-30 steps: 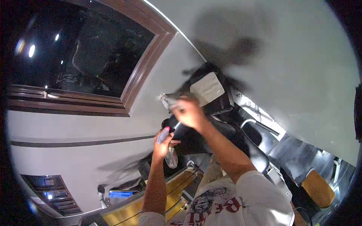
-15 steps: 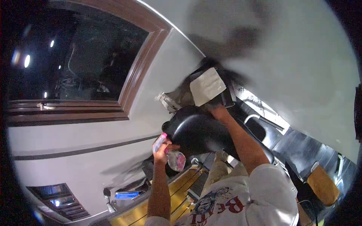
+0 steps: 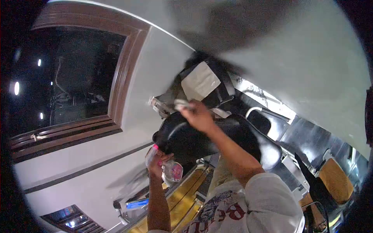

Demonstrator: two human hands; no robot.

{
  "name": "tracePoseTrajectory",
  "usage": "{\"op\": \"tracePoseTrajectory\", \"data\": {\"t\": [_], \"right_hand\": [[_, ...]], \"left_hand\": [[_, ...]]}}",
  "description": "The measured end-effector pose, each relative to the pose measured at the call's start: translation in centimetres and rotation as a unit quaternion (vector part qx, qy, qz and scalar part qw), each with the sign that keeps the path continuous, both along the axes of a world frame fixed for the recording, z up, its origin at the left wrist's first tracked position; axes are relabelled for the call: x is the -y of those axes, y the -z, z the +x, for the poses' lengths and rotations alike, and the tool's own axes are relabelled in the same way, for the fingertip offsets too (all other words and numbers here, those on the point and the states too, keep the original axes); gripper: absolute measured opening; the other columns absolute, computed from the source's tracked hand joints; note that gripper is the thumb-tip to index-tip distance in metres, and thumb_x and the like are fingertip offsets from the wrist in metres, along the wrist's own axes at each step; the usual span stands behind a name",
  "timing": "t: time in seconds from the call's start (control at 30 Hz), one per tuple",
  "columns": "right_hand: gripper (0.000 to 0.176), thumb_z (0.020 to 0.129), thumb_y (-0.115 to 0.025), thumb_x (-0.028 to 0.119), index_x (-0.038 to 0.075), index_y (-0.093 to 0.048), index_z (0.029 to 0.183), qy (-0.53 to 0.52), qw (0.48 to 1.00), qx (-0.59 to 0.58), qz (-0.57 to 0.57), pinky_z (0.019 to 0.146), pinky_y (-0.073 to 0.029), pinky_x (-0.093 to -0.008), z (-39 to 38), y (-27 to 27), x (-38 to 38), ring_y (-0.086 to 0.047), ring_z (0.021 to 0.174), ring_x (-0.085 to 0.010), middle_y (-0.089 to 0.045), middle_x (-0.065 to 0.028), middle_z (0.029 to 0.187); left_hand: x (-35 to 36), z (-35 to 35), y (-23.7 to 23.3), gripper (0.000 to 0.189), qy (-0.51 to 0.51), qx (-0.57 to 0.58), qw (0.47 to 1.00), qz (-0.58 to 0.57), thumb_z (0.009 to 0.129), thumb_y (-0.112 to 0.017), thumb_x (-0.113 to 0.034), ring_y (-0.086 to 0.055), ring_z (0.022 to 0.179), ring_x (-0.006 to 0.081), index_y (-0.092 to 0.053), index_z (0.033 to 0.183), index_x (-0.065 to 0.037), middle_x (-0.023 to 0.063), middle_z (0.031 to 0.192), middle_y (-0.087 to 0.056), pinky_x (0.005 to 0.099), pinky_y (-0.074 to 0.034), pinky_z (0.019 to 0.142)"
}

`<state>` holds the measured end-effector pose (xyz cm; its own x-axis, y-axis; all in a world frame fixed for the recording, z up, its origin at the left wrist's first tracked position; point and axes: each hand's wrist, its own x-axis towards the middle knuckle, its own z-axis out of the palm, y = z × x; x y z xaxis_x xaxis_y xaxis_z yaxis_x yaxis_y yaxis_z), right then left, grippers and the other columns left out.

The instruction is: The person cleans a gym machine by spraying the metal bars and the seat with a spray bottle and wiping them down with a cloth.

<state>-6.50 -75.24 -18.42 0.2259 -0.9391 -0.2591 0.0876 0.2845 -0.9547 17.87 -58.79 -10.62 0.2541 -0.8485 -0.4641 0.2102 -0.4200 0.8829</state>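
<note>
Head: left hand (image 3: pixel 155 159) bottle (image 3: pixel 171 171), right hand (image 3: pixel 199 116) cloth (image 3: pixel 182 104); shirt lettering (image 3: pixel 229 213) partial.

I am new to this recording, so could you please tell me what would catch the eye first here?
The right hand stands out in the middle, holding a pale cloth at the top of a black seat. Just below it, the left hand grips a clear spray bottle with a pink top, and a dark, brown-framed window fills the left side.
</note>
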Motion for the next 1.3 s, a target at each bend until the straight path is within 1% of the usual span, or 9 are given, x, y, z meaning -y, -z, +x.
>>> {"op": "tracePoseTrajectory", "data": {"t": [0.2, 0.33, 0.5, 0.73, 0.83, 0.97, 1.2, 1.23, 1.3], "right_hand": [[0.022, 0.079, -0.07, 0.025, 0.005, -0.067, 0.088, 0.156, 0.917, -0.102, -0.354, 0.088, -0.045, -0.0428, 2.7, -2.3, -2.4, -0.059, 0.086, -0.0342, -0.061, -0.0164, 0.086], [0.032, 0.079, -0.069, 0.026, 0.001, -0.065, 0.099, 0.166, 0.966, -0.068, -0.187, 0.088, -0.047, -0.0437, 0.9, 3.3, -2.9, -0.061, 0.095, -0.0387, -0.063, -0.0211, 0.098], [0.036, 0.089, -0.06, 0.033, 0.0, -0.067, 0.103, 0.069, 0.989, -0.131, -0.014, 0.084, -0.049, -0.0472, -3.6, 17.4, -6.0, -0.062, 0.094, -0.0418, -0.065, -0.0242, 0.101], [0.056, 0.089, -0.051, 0.054, 0.004, -0.068, 0.105, -0.088, 0.914, -0.338, 0.206, 0.089, -0.05, -0.0493, -7.7, 36.5, -8.6, -0.062, 0.104, -0.0425, -0.066, -0.0246, 0.109], [0.05, 0.086, -0.059, 0.048, 0.003, -0.068, 0.104, 0.096, 0.914, -0.311, 0.243, 0.083, -0.051, -0.0456, -7.3, 36.7, -10.5, -0.064, 0.1, -0.0422, -0.067, -0.0271, 0.101], [0.04, 0.09, -0.058, 0.038, 0.004, -0.067, 0.111, 0.031, 0.949, -0.268, 0.167, 0.088, -0.049, -0.0428, -6.6, 34.0, -10.0, -0.064, 0.104, -0.0362, -0.068, -0.0233, 0.106], [0.022, 0.087, -0.062, 0.022, 0.002, -0.068, 0.094, 0.151, 0.983, 0.006, -0.103, 0.084, -0.05, -0.0451, 0.2, 3.1, -2.6, -0.064, 0.092, -0.0397, -0.066, -0.0223, 0.096], [0.026, 0.09, -0.065, 0.027, 0.004, -0.068, 0.104, 0.123, 0.963, -0.061, -0.233, 0.082, -0.051, -0.0377, 1.2, 1.1, -1.9, -0.066, 0.092, -0.0297, -0.067, -0.0194, 0.099], [0.023, 0.086, -0.067, 0.023, 0.006, -0.067, 0.102, -0.189, 0.976, 0.093, -0.054, 0.082, -0.05, -0.0414, 0.9, -6.3, -0.8, -0.064, 0.091, -0.0297, -0.064, -0.0166, 0.097]], "left_hand": [[-0.8, 2.4, 0.5, 0.027, 0.043, 0.045, 0.997, 0.042, 0.091, -0.058, -0.025, -0.067, 0.093, 0.0328, -0.058, 0.1, 0.001, 0.0151, 0.102, -0.064, 0.0581, -0.052, 0.089], [-1.0, 2.2, 0.6, 0.027, 0.043, 0.002, 0.999, -0.004, 0.093, -0.056, -0.023, -0.067, 0.099, 0.0376, -0.058, 0.101, 0.003, 0.0207, 0.106, -0.066, 0.0578, -0.053, 0.087], [0.1, 0.0, 0.2, 0.037, 0.086, 0.239, 0.967, -0.02, 0.084, -0.063, -0.032, -0.069, 0.075, 0.0351, -0.05, 0.093, 0.002, 0.0107, 0.083, -0.055, 0.0485, -0.06, 0.074], [0.0, -0.3, -0.5, 0.027, -0.004, 0.104, 0.994, 0.014, 0.087, -0.058, -0.024, -0.069, 0.071, 0.0309, -0.052, 0.089, 0.003, 0.0124, 0.078, -0.059, 0.0418, -0.058, 0.063], [-0.6, 1.4, -0.5, 0.036, 0.046, 0.102, 0.992, 0.057, 0.085, -0.063, -0.03, -0.061, 0.075, 0.0234, -0.06, 0.101, 0.002, 0.0075, 0.083, -0.062, 0.0399, -0.053, 0.077], [-1.7, 3.8, 1.6, 0.035, 0.237, 0.444, 0.856, -0.113, 0.087, -0.061, -0.03, -0.061, 0.073, 0.0237, -0.059, 0.1, 0.002, 0.0083, 0.08, -0.062, 0.0415, -0.054, 0.074], [0.2, 0.0, -0.2, 0.034, 0.102, 0.235, 0.965, -0.063, 0.095, -0.055, -0.023, -0.065, 0.067, 0.0212, -0.06, 0.074, 0.003, 0.0103, 0.073, -0.059, 0.0366, -0.057, 0.058], [0.1, 0.1, -0.1, 0.034, 0.12, 0.272, 0.953, -0.063, 0.094, -0.055, -0.024, -0.065, 0.067, 0.021, -0.06, 0.075, 0.003, 0.0104, 0.074, -0.06, 0.0368, -0.057, 0.059], [0.1, 0.1, 0.1, 0.034, 0.168, 0.385, 0.904, -0.085, 0.092, -0.057, -0.027, -0.064, 0.067, 0.0208, -0.06, 0.075, 0.003, 0.0108, 0.076, -0.061, 0.037, -0.056, 0.06]]}}
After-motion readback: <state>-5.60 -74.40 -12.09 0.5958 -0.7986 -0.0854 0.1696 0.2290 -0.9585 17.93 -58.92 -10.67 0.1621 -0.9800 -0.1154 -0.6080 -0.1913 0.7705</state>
